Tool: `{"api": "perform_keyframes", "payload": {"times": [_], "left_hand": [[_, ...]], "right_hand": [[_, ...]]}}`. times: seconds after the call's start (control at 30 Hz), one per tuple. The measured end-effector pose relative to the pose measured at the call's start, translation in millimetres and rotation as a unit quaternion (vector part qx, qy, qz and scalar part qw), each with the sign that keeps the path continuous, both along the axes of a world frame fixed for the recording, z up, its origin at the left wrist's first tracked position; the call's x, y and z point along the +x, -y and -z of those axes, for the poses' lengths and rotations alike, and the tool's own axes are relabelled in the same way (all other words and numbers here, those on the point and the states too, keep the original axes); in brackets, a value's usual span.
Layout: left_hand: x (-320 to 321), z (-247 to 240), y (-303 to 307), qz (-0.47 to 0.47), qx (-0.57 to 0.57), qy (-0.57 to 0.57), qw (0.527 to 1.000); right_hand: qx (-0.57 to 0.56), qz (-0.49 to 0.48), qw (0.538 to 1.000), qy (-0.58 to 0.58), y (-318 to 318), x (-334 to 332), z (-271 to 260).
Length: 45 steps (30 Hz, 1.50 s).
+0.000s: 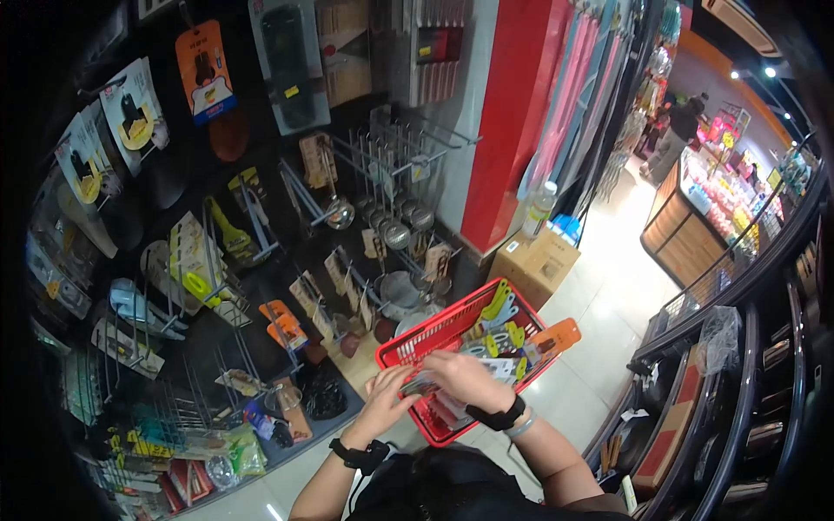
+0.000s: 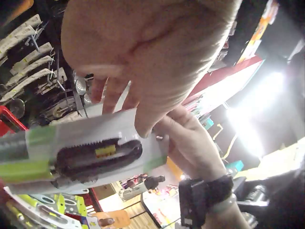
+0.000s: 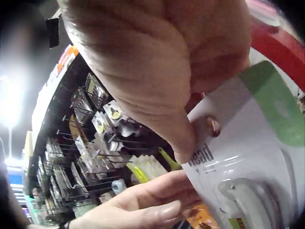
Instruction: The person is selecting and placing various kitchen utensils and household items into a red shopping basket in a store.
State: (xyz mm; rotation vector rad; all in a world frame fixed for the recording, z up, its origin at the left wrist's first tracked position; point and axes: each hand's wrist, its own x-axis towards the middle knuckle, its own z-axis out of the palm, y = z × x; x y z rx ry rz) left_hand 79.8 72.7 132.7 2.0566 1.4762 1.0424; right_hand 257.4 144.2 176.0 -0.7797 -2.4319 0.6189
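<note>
In the head view, my left hand (image 1: 382,405) and right hand (image 1: 472,382) are close together over a red basket (image 1: 408,347). Between them is a carded tool in clear plastic. The left wrist view shows its white and green card (image 2: 102,148) with a black, serrated part and a yellow-green section; my left hand (image 2: 147,57) pinches the card near its end, beside my right hand (image 2: 193,143). Close up in the right wrist view, my right hand (image 3: 162,62) grips the card (image 3: 228,124) by its holed end, while my left hand's fingers (image 3: 162,191) reach behind its edge.
Several packaged utensils and an orange card (image 1: 556,339) lie in the basket. A cardboard box (image 1: 534,260) with a bottle (image 1: 540,208) on it stands behind. Hooks with hanging ladles (image 1: 395,233) line the left wall; dark shelves (image 1: 738,399) are at the right.
</note>
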Motion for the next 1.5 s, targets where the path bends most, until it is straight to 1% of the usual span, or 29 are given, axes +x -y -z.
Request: {"api": "perform_keyframes", "payload": {"times": [0.07,0.13,0.2,0.23,0.27,0.33,0.4,0.43,0.47,0.53,0.6,0.67,0.7,0.73,0.77,0.8,0.87,1.0,1.03,1.07,1.13,1.17,1.23,1.27,1.3,1.33,1.37,1.43,1.5], "left_hand": [[-5,-1,4,-0.025,-0.076,0.083,0.993],[-13,3,11,-0.066,-0.048,0.090,0.993],[-29,16,22,-0.108,-0.128,0.251,0.953],[-38,17,29,-0.123,-0.124,0.233,0.957],[-48,33,34,-0.137,-0.117,0.281,0.943],[-66,21,43,-0.212,-0.056,0.366,0.905],[-98,9,61,-0.271,-0.008,0.438,0.857],[-119,11,71,-0.294,0.016,0.462,0.837],[-137,2,87,-0.357,0.026,0.454,0.816],[-171,-16,116,-0.412,0.088,0.532,0.734],[-220,-6,145,-0.451,0.204,0.506,0.706],[-257,-20,170,-0.502,0.254,0.472,0.679],[-282,-16,187,-0.513,0.280,0.438,0.683],[-306,-13,202,-0.523,0.304,0.403,0.687],[-323,-22,214,-0.528,0.324,0.403,0.674],[-340,-32,223,-0.533,0.343,0.402,0.660],[-371,-44,240,-0.581,0.366,0.352,0.635],[-408,-67,260,-0.585,0.384,0.339,0.628],[-413,-72,262,-0.588,0.380,0.333,0.631],[-417,-76,264,-0.592,0.376,0.327,0.634],[-426,-79,266,-0.588,0.373,0.329,0.638],[-430,-79,267,-0.584,0.364,0.328,0.648],[-433,-82,269,-0.578,0.353,0.328,0.658],[-434,-84,270,-0.583,0.348,0.316,0.663],[-435,-85,271,-0.587,0.343,0.304,0.667],[-438,-84,272,-0.586,0.342,0.304,0.669],[-440,-83,273,-0.579,0.332,0.307,0.678],[-442,-84,273,-0.570,0.321,0.309,0.690],[-444,-85,272,-0.560,0.330,0.308,0.695]], "right_hand": [[-0.003,-0.030,0.999,-0.015,5,-16,-19],[0.002,-0.044,0.999,-0.016,7,-31,-23],[0.004,-0.084,0.996,-0.023,11,-54,-22],[0.009,-0.087,0.993,-0.076,12,-63,-20],[0.007,-0.094,0.987,-0.130,11,-73,-18],[-0.006,-0.059,0.990,-0.129,22,-86,-42],[-0.026,-0.050,0.992,-0.111,24,-93,-44],[-0.039,-0.059,0.993,-0.093,21,-93,-36],[-0.050,-0.063,0.994,-0.073,18,-91,-24],[-0.063,-0.081,0.995,0.010,9,-80,11],[-0.066,-0.090,0.988,0.109,8,-65,40],[-0.098,-0.101,0.975,0.173,-1,-45,81],[-0.098,-0.105,0.974,0.174,-3,-37,91],[-0.135,-0.098,0.965,0.202,-3,-30,100],[-0.173,-0.090,0.953,0.230,-2,-23,109],[-0.175,-0.093,0.952,0.232,-2,-15,120],[-0.119,-0.126,0.964,0.202,-5,4,146],[-0.003,-0.182,0.974,0.134,-14,24,183],[-0.014,-0.178,0.970,0.164,-10,17,163],[-0.015,-0.178,0.970,0.164,-1,12,143],[-0.102,-0.076,0.958,0.256,14,5,116],[-0.103,-0.075,0.958,0.256,12,7,126],[0.000,-0.105,0.980,0.172,8,11,152],[-0.001,-0.104,0.980,0.172,6,12,158],[-0.094,-0.069,0.956,0.270,6,9,157],[-0.185,-0.034,0.913,0.362,6,7,155],[-0.187,-0.034,0.913,0.362,6,4,154],[-0.203,0.003,0.949,0.243,7,-1,149],[-0.220,0.009,0.945,0.242,8,-3,148]]}}
